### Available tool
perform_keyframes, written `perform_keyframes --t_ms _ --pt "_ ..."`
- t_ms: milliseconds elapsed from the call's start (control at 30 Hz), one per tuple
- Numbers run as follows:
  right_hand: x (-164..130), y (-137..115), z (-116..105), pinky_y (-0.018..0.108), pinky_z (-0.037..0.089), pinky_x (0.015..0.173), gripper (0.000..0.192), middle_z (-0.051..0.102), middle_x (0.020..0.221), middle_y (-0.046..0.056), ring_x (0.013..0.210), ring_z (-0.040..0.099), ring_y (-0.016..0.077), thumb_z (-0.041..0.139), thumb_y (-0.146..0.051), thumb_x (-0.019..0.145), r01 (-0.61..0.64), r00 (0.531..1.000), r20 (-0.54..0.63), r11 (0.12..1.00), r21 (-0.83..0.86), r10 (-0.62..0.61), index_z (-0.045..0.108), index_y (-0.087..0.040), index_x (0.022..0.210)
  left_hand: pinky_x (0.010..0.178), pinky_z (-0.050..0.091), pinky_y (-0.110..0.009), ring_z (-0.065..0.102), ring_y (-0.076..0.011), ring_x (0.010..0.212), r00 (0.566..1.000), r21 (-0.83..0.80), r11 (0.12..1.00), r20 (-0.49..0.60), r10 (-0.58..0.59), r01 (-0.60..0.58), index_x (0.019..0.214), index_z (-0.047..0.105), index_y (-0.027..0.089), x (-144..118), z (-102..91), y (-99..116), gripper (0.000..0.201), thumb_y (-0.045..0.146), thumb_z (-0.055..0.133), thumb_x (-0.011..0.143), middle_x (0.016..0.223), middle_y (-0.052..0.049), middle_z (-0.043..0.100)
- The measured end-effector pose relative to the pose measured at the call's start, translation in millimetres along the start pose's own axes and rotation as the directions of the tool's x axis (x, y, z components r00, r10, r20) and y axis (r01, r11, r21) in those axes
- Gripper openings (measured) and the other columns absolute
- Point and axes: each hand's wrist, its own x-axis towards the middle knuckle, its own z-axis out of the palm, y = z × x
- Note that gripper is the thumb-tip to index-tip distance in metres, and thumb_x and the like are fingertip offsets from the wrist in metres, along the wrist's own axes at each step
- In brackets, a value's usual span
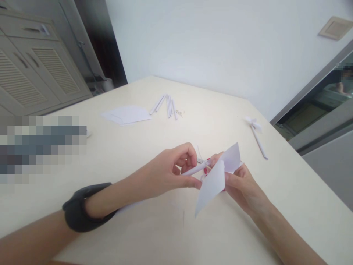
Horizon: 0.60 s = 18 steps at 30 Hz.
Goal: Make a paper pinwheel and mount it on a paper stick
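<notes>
My left hand [168, 173], with a black band on the wrist, pinches a rolled white paper stick [193, 170] between thumb and fingers. My right hand [242, 186] holds a folded white paper pinwheel [217, 176] by its middle, the blades spread towards me and up. The stick's tip meets the pinwheel's centre, where a thin pin or wire shows. Both hands hover just above the cream table [154, 228].
Farther back lie a stack of white paper sheets [127, 115], several rolled paper sticks [167, 105] and small metal clips [179, 113]. A finished paper pinwheel on a stick [257, 137] lies at the right. Cabinets stand at the far left; the table edge runs along the right.
</notes>
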Motion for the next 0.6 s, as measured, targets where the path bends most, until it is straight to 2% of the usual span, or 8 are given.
perform_keyframes --t_ms 133,200,333,467,600 --pt "0.5 0.6 -0.2 0.025 0.030 0.054 0.015 0.054 0.078 0.002 0.062 0.041 0.0124 0.069 -0.029 0.071 0.031 0.999 0.011 0.998 0.050 -0.031 0.064 -0.021 0.083 0.050 0.030 -0.021 0.046 -0.0103 0.067 0.998 0.013 0.998 0.020 0.055 -0.055 0.080 0.042 0.020 0.0 -0.2 -7.7 0.017 0.030 0.057 0.082 0.076 0.003 0.050" --pt "0.2 0.4 0.2 0.024 0.031 0.053 0.014 0.053 0.078 0.002 0.063 0.042 0.0121 0.069 -0.027 0.072 0.044 0.999 0.016 0.997 0.066 -0.046 0.065 -0.021 0.083 0.053 0.031 -0.022 0.045 -0.0098 0.066 0.991 0.035 0.991 0.007 0.130 -0.130 0.082 0.042 0.021 0.7 0.6 -13.3 0.012 0.027 0.052 0.085 0.076 0.003 0.048" --pt "-0.4 1.1 0.2 0.023 0.031 0.052 0.014 0.049 0.074 -0.001 0.063 0.042 0.0110 0.069 -0.027 0.072 0.083 0.996 0.011 0.994 0.067 -0.083 0.064 -0.021 0.083 0.057 0.035 -0.023 0.045 -0.0101 0.069 0.991 0.073 0.988 -0.011 0.135 -0.134 0.090 0.042 0.022 0.9 3.0 -18.2 0.002 0.022 0.044 0.089 0.079 0.003 0.049" --pt "-0.1 2.7 -1.1 0.023 0.028 0.051 0.017 0.049 0.072 -0.001 0.061 0.041 0.0112 0.071 -0.030 0.071 0.095 0.995 -0.004 0.995 0.030 -0.095 0.063 -0.023 0.084 0.058 0.037 -0.023 0.047 -0.0100 0.070 0.989 0.106 0.984 -0.025 0.147 -0.143 0.096 0.043 0.024 -2.2 3.7 -13.3 0.009 0.023 0.048 0.088 0.081 0.004 0.049" --pt "-0.8 2.7 -1.8 0.024 0.028 0.053 0.014 0.051 0.074 -0.001 0.063 0.044 0.0119 0.071 -0.028 0.071 0.128 0.992 -0.001 0.991 0.026 -0.128 0.062 -0.024 0.082 0.058 0.038 -0.022 0.047 -0.0090 0.068 0.978 0.129 0.970 -0.003 0.210 -0.208 0.099 0.044 0.024 -4.6 3.5 -9.8 0.015 0.029 0.051 0.087 0.079 0.004 0.048"
